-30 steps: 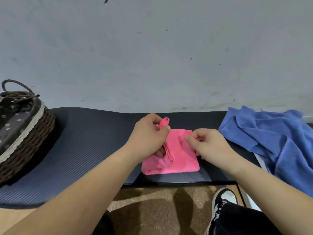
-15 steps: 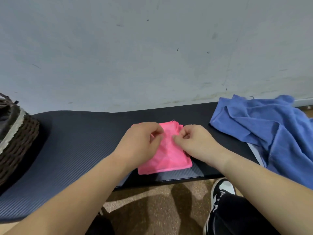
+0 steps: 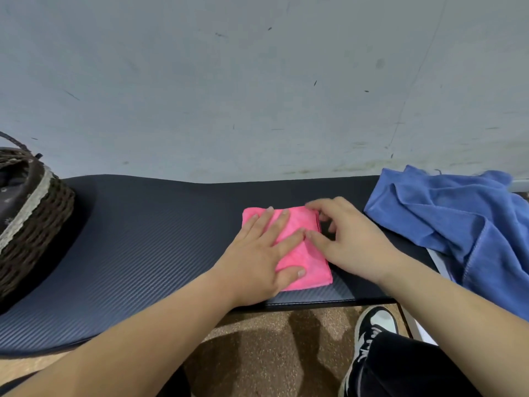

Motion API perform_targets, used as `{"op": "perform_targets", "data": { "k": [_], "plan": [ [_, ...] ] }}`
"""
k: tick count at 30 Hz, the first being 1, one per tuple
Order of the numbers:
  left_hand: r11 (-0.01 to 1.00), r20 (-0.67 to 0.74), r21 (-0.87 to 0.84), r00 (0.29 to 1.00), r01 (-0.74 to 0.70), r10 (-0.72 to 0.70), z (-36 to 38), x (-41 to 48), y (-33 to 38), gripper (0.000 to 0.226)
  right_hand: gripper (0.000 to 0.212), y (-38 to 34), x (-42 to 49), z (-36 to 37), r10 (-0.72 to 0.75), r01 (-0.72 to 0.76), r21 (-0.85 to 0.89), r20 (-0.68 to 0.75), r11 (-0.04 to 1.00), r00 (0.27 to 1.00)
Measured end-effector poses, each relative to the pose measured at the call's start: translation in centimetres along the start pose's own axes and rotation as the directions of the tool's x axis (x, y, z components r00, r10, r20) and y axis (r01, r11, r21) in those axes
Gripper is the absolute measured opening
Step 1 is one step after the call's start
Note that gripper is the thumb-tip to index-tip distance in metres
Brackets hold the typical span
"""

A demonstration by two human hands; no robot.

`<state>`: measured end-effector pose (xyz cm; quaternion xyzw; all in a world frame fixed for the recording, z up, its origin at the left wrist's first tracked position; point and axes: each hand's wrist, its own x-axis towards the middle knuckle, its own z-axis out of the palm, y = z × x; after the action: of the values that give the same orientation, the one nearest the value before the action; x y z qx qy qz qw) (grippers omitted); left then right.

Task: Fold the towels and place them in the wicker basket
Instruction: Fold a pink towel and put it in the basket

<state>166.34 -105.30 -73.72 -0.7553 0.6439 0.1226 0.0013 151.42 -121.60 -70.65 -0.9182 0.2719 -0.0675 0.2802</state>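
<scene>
A pink towel (image 3: pixel 302 253), folded into a small rectangle, lies on the dark ribbed mat (image 3: pixel 148 242). My left hand (image 3: pixel 263 253) lies flat on its left half with the fingers straight. My right hand (image 3: pixel 343 242) rests at the towel's right edge, fingers bent, with the thumb and fingertips touching the cloth. A blue towel (image 3: pixel 458 224) lies crumpled at the right end of the mat and hangs over the edge. The wicker basket (image 3: pixel 31 222), dark brown with a patterned cloth lining, stands at the far left, partly cut off by the frame.
A grey wall (image 3: pixel 257 96) rises directly behind the mat. Below the mat's front edge I see brown floor (image 3: pixel 257 353) and a black-and-white shoe (image 3: pixel 372 328) with a dark trouser leg.
My left hand let go of the pink fold and now lies flat on the towel. The towel is flat and folded smaller. My right hand shifted to its right edge.
</scene>
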Motion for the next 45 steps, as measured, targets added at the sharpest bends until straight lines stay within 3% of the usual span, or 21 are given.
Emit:
{"op": "perform_targets", "data": {
  "k": [3,5,8,11,14,18,22,27,33,37,41,43,45],
  "plan": [
    [0.995,-0.027,-0.101,0.999,-0.021,0.018,-0.5,-0.3,-0.2,0.076,0.056,0.4,-0.2,0.3,0.057,-0.037,-0.137,0.149,0.990,0.987],
    [0.973,-0.135,-0.230,0.991,-0.029,-0.003,-1.4,-0.6,-0.5,0.066,0.058,0.6,-0.3,0.1,0.077,-0.058,-0.123,0.161,0.991,0.984],
    [0.943,-0.307,-0.313,0.927,0.115,-0.215,-2.5,-1.3,-1.5,0.047,0.062,0.8,-0.5,-0.4,0.024,-0.013,-0.096,0.122,0.995,0.992],
    [0.847,-0.237,-0.352,0.837,0.399,-0.493,-3.0,-1.8,-2.4,0.032,0.074,0.6,-1.0,-0.7,-0.083,0.095,-0.083,0.137,0.992,0.987],
    [0.784,-0.101,-0.339,0.808,0.520,-0.580,-3.1,-1.9,-2.4,0.045,0.085,0.3,-1.2,-0.6,-0.155,0.179,-0.085,0.237,0.980,0.959],
    [0.766,-0.056,-0.386,0.816,0.514,-0.575,-2.9,-1.5,-1.1,0.038,0.094,0.5,-1.2,0.2,-0.078,0.131,-0.128,0.354,0.983,0.932],
    [0.689,-0.052,-0.554,0.806,0.468,-0.589,-3.6,-1.4,-1.2,0.026,0.093,0.1,-1.0,0.4,-0.080,0.126,-0.125,0.321,0.984,0.944],
    [0.680,-0.084,-0.558,0.783,0.475,-0.616,-5.7,-2.3,-3.6,0.027,0.083,-1.1,-0.8,1.0,-0.120,0.126,0.000,0.309,0.992,0.943],
    [0.772,-0.140,-0.395,0.798,0.498,-0.587,-7.8,-3.0,-3.6,0.041,0.079,-2.5,-0.4,2.4,-0.147,0.170,-0.072,0.248,0.983,0.958],
    [0.842,-0.174,-0.377,0.864,0.385,-0.473,-8.5,-2.2,-0.3,0.045,0.074,-3.1,0.3,2.4,-0.121,0.139,-0.053,0.253,0.989,0.960],
    [0.898,-0.090,-0.347,0.943,0.271,-0.319,-7.2,-1.5,0.6,0.027,0.077,-2.4,0.6,2.3,-0.137,0.152,-0.036,0.279,0.988,0.951],
    [0.904,-0.056,-0.359,0.961,0.234,-0.271,-6.9,-1.4,-0.2,0.035,0.080,-2.0,0.7,2.2,-0.124,0.134,-0.020,0.275,0.991,0.954],
    [0.943,-0.112,-0.280,0.970,0.178,-0.217,-6.2,-1.3,-1.1,0.044,0.078,-1.6,0.7,2.0,-0.087,0.096,-0.020,0.274,0.995,0.958]
  ]
}}
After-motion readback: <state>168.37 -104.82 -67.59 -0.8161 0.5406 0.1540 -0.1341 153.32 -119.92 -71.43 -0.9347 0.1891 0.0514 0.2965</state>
